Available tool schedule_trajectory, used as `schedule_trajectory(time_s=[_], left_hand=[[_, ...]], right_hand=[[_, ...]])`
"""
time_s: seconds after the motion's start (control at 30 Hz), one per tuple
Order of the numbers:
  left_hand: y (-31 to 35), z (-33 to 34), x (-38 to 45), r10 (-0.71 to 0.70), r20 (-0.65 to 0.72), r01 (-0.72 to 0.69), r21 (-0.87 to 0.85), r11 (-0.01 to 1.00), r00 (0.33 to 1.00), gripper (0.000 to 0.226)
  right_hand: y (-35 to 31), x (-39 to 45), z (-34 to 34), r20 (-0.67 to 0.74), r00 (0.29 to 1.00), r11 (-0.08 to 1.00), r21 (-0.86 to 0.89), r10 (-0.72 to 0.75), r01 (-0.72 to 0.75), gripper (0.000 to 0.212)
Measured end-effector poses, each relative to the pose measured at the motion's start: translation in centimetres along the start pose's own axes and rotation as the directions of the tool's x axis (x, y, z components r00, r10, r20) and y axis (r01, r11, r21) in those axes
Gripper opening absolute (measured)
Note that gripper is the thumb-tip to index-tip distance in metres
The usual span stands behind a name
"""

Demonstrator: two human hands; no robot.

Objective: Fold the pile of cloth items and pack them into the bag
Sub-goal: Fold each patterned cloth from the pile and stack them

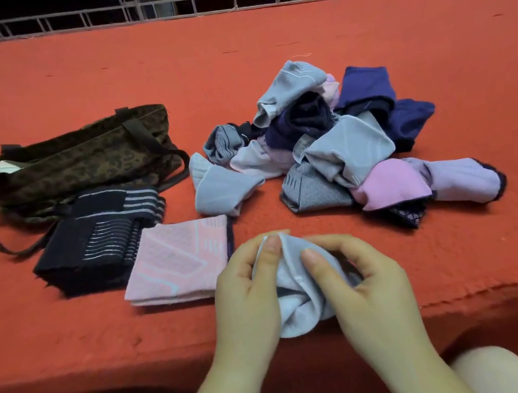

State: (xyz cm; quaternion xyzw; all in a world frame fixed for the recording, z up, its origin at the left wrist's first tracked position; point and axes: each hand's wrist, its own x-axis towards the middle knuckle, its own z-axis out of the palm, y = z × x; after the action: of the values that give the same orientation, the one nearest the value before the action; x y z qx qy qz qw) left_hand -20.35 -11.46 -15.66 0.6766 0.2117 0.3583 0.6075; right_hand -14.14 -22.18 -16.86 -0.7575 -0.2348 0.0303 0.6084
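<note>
Now both hands — left hand (249, 287), right hand (365, 285) — pinch the pale-blue cloth (298, 296), bunched lengthwise toward the pile (328, 147).

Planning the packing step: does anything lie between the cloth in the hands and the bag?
Yes. The light blue cloth, held by the left hand and right hand, has the folded pink cloth and the folded dark striped stack between it and the bag.

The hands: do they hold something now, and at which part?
Both hands hold one light blue cloth: the left hand pinches its upper edge, the right hand grips its bunched right side.
</note>
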Motion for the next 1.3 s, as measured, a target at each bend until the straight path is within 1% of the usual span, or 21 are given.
schedule_trajectory(time_s=[0.03, 0.1, 0.17, 0.27, 0.37, 0.43, 0.5, 0.57, 0.63, 0.7, 0.77, 0.83, 0.9, 1.0, 1.07, 1.1, 1.17, 1.23, 1.3], left_hand=[[0.0, -0.1, -0.1, 0.023, -0.023, -0.022, 0.016, 1.0, 0.999, 0.018], [0.1, -0.4, -0.3, 0.133, -0.061, -0.126, 0.108, 0.986, 0.989, 0.018], [0.1, -0.7, -0.4, 0.189, -0.105, -0.172, 0.152, 0.973, 0.976, 0.019], [0.2, -1.0, -0.4, 0.098, -0.219, -0.092, 0.036, 0.995, 0.971, 0.024], [0.7, -1.3, -0.1, -0.001, -0.291, -0.038, -0.128, 0.991, 0.957, 0.037], [1.1, -1.3, 0.3, -0.077, -0.305, 0.0, -0.244, 0.97, 0.949, 0.047], [1.4, -1.4, 0.5, -0.162, -0.303, 0.031, -0.395, 0.918, 0.939, 0.051], [1.5, -1.5, 0.5, -0.2, -0.324, 0.033, -0.455, 0.89, 0.925, 0.051], [1.7, -1.8, 0.5, -0.235, -0.337, 0.027, -0.521, 0.853, 0.912, 0.042], [1.7, -2.1, 0.5, -0.269, -0.337, 0.027, -0.578, 0.816, 0.902, 0.034], [1.8, -2.4, 0.5, -0.287, -0.355, 0.021, -0.596, 0.802, 0.89, 0.032], [2.0, -2.7, 0.7, -0.29, -0.389, -0.001, -0.598, 0.801, 0.874, 0.031], [2.4, -3.4, 0.9, -0.283, -0.433, -0.037, -0.597, 0.801, 0.856, 0.03], [2.3, -4.6, 1.2, -0.265, -0.466, -0.066, -0.582, 0.81, 0.844, 0.031], [1.8, -5.0, 1.3, -0.269, -0.46, -0.044, -0.564, 0.825, 0.846, 0.031], [1.5, -4.9, 1.2, -0.277, -0.445, -0.015, -0.549, 0.836, 0.852, 0.03], [0.8, -4.6, 1.0, -0.289, -0.397, 0.069, -0.485, 0.872, 0.871, 0.03], [0.2, -4.5, 0.8, -0.257, -0.354, 0.139, -0.326, 0.935, 0.899, 0.037], [0.0, -4.6, 0.6, -0.203, -0.341, 0.146, -0.187, 0.972, 0.918, 0.039]], right_hand=[[-0.4, -0.1, 0.1, -0.002, 1.0, 1.0, 0.0, -0.025, 0.025, 0.008], [-1.4, -0.4, 0.3, -0.037, 0.995, 0.995, -0.006, -0.097, 0.096, 0.012], [-1.7, -0.4, 0.4, -0.078, 0.992, 0.995, 0.009, -0.102, 0.103, 0.015], [-1.2, 0.2, 0.2, -0.125, 0.991, 0.997, 0.056, -0.045, 0.053, 0.02], [-0.4, 0.9, -0.3, -0.156, 0.988, 0.997, 0.077, 0.007, 0.005, 0.02], [-0.1, 1.1, -0.5, -0.166, 0.986, 0.998, 0.066, 0.025, -0.015, 0.021], [0.1, 1.4, -0.5, -0.177, 0.984, 0.998, 0.053, 0.037, -0.028, 0.024], [0.4, 1.8, -0.5, -0.208, 0.976, 0.996, 0.074, 0.061, -0.047, 0.029], [0.6, 2.2, -0.6, -0.234, 0.968, 0.991, 0.118, 0.093, -0.067, 0.033], [0.9, 2.5, -0.6, -0.242, 0.964, 0.987, 0.141, 0.108, -0.075, 0.03], [0.9, 2.6, -0.6, -0.248, 0.963, 0.99, 0.124, 0.101, -0.072, 0.027], [1.1, 2.9, -0.7, -0.264, 0.958, 0.99, 0.114, 0.115, -0.087, 0.027], [1.5, 3.4, -1.0, -0.292, 0.943, 0.981, 0.156, 0.161, -0.12, 0.031], [2.4, 3.9, -1.4, -0.325, 0.917, 0.963, 0.212, 0.233, -0.169, 0.047], [2.7, 3.9, -1.5, -0.323, 0.916, 0.964, 0.193, 0.237, -0.182, 0.053], [2.8, 3.9, -1.4, -0.333, 0.914, 0.969, 0.167, 0.23, -0.183, 0.051], [2.8, 3.7, -1.2, -0.324, 0.927, 0.981, 0.102, 0.192, -0.167, 0.041], [2.9, 3.4, -1.1, -0.266, 0.952, 0.988, 0.015, 0.151, -0.152, 0.032], [2.8, 3.0, -1.0, -0.226, 0.967, 0.99, -0.039, 0.122, -0.134, 0.026]])
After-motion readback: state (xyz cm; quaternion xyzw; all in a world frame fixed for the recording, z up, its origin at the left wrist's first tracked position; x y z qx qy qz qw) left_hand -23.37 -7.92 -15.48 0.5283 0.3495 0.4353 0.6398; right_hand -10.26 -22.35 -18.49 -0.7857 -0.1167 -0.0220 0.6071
